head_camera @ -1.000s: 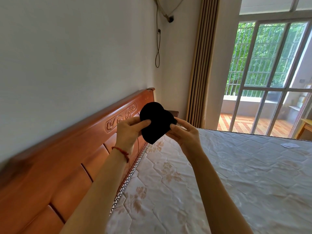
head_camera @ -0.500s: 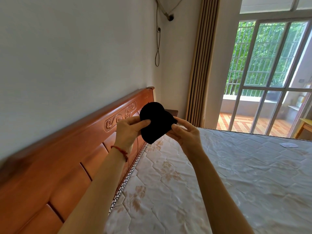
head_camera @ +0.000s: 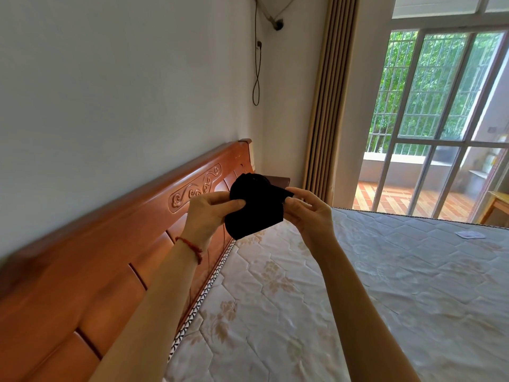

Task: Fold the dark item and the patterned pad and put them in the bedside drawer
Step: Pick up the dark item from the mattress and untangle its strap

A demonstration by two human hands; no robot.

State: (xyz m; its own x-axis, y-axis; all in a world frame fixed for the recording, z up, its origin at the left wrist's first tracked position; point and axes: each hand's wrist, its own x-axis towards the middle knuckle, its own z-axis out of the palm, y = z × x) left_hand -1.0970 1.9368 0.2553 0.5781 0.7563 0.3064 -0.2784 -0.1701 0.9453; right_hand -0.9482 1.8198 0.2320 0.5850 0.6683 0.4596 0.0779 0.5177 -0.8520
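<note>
The dark item point(head_camera: 254, 206) is a small black bundle held in the air above the head end of the bed. My left hand point(head_camera: 209, 213) pinches its left side between thumb and fingers. My right hand point(head_camera: 308, 213) grips its right edge, where a thin corner sticks out. Just behind the bundle shows the dark top of the bedside cabinet point(head_camera: 278, 180); its drawer is hidden. A small pale flat piece point(head_camera: 276, 234) lies far off on the mattress at the right; I cannot tell whether it is the patterned pad.
A carved wooden headboard point(head_camera: 115, 260) runs along the left wall. The quilted, flower-printed mattress point(head_camera: 344, 299) fills the lower right. Beige curtains point(head_camera: 325, 106) hang beside a glass balcony door point(head_camera: 440, 128). A wooden table corner point(head_camera: 498, 202) shows at far right.
Both hands keep the black bundle in nearly the same place. Its right edge has been drawn out a little into a thin corner at my right fingers.
</note>
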